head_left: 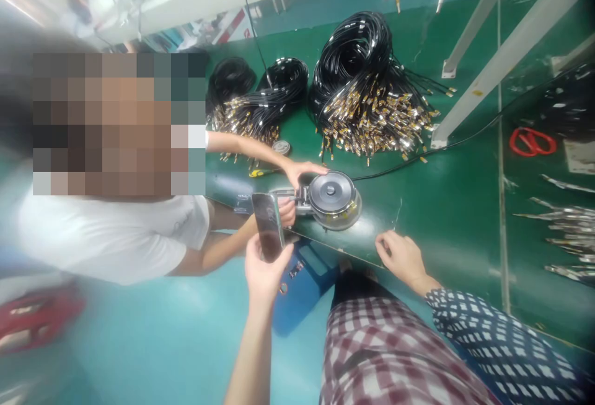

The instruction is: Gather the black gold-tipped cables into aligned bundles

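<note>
My left hand [267,268] is closed around a smartphone [268,225], held upright over the bench's front edge with its dark screen side in view. My right hand [402,256] rests on the green bench [437,206] near that edge, fingers curled in, with nothing visible in them. Between and beyond my hands stands a small machine with a round grey top [331,191]. A co-worker at the left has one hand [304,172] against the machine's rim and the other hand [287,211] at its left end, partly behind the phone.
Coiled bundles of black cables [356,51] with metal ends lie at the back. A blue bin [302,287] stands below the bench edge. White posts [493,64] rise at the right, near red-handled scissors [532,142] and loose cable ends [571,219]. A black cord [395,171] crosses the bench.
</note>
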Demonstrator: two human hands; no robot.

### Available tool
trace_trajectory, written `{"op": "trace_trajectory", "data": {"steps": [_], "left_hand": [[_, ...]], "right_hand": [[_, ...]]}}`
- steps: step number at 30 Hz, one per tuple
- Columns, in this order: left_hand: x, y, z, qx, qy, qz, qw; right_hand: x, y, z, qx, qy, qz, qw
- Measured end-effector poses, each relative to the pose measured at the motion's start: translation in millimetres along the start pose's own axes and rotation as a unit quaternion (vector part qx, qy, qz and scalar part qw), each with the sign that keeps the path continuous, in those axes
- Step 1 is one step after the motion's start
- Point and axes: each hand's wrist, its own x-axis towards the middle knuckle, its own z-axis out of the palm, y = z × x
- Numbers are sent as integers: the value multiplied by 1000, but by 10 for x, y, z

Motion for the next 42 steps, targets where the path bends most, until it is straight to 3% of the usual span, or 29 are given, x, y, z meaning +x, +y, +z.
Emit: {"op": "trace_trajectory", "data": {"steps": [10,15,17,29,42], "left_hand": [[-17,-20,-14,-29,-37,5,999],[21,64,-12,-36,-61,-5,997],[43,69,-40,-27,-76,-3,997],[176,-284,-210,-13,-154,42,987],[41,-275,-191,-11,-131,35,991]], "right_hand": [[-7,-30,37,-28,-6,-31,999],[98,-312,233,-62,92,156,981],[133,-403,316,-94,118,192,970],[135,-414,429,-140,105,204,963],[124,-400,410,-131,116,200,964]]}}
